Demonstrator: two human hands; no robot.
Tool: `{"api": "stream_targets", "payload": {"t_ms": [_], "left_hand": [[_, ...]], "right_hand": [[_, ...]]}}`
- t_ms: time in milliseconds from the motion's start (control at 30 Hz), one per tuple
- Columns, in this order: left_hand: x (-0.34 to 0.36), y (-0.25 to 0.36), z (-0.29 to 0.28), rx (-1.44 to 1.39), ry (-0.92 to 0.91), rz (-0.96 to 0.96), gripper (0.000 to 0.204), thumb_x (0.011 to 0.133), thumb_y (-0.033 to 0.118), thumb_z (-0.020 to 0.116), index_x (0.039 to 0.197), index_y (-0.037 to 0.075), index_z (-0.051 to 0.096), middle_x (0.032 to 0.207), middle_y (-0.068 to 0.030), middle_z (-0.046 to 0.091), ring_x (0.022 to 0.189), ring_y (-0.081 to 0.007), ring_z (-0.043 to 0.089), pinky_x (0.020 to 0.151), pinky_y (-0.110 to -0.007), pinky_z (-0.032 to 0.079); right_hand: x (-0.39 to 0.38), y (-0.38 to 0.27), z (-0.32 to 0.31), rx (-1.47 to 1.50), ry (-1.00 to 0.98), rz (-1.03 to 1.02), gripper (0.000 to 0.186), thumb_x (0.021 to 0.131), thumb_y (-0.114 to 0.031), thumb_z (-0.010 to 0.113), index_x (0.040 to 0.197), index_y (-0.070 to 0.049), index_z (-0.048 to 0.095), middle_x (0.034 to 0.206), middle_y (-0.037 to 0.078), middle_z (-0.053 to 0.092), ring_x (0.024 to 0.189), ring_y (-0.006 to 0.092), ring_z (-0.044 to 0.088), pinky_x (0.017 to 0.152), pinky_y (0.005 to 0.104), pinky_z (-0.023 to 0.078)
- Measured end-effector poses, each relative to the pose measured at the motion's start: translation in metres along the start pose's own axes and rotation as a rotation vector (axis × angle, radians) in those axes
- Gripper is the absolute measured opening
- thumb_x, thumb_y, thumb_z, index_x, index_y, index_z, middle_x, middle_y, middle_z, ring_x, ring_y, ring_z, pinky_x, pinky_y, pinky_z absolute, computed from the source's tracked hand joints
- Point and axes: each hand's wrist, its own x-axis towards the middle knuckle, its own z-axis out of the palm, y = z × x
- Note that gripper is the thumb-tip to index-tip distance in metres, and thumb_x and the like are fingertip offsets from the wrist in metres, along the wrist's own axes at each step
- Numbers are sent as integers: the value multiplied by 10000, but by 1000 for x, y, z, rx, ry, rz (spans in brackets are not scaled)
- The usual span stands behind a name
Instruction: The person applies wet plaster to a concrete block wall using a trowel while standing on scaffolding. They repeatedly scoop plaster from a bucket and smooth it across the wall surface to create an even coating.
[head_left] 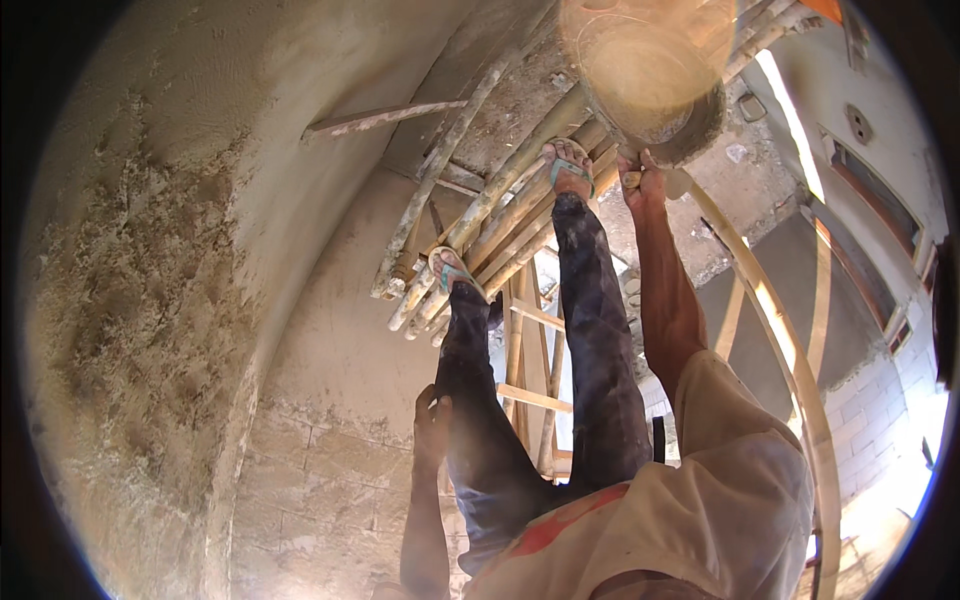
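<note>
I stand on a bundle of bamboo poles (500, 215), with my two sandalled feet (568, 170) on them. My right hand (642, 182) reaches down beside my right foot and is closed around a pale tool handle at the rim of a round mortar-caked bucket (650, 75) resting on the poles. The tool's working end is hidden against the bucket. My left hand (432, 420) hangs by my left thigh, close to the wall, with fingers curled; whether it holds anything cannot be made out.
A rough, freshly plastered wall (170, 300) fills the left side, with bare blockwork (330, 480) lower down. A wooden ladder frame (530, 380) shows under the poles. A curved bamboo rail (790, 360) runs along the right, above a drop to the ground.
</note>
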Motion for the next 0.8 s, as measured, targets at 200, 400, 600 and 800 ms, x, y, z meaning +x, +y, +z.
{"api": "stream_targets", "payload": {"t_ms": [200,400,600,800], "left_hand": [[59,-52,-62,129,125,210,631,1020,390,674,1488,6,494,1455,-204,561,1338,-328,548,1123,-441,442],[105,-100,-121,-37,18,303,525,1055,310,650,1429,-32,516,1377,-150,598,1266,-210,560,1081,-362,452],[115,-227,-178,6,78,157,394,1058,216,628,1337,-57,573,1189,-119,677,1114,-192,630,1014,-326,504],[82,-263,-161,-52,32,43,338,1050,209,630,1305,-12,602,1034,-80,702,882,-136,620,785,-300,524]], "right_hand": [[-7,25,-2,-143,76,-101,256,1064,-103,537,1271,48,529,1192,197,662,1006,314,723,851,390,667],[-57,59,-35,-212,71,-121,237,1059,-110,539,1213,69,523,1113,214,670,886,300,733,696,329,664],[-149,206,-57,-28,106,-7,210,1041,-99,578,1190,46,554,1116,184,665,875,266,728,610,296,641],[-230,291,-103,117,169,53,218,1056,-90,560,1217,55,538,1131,200,683,946,307,740,837,400,682]]}}
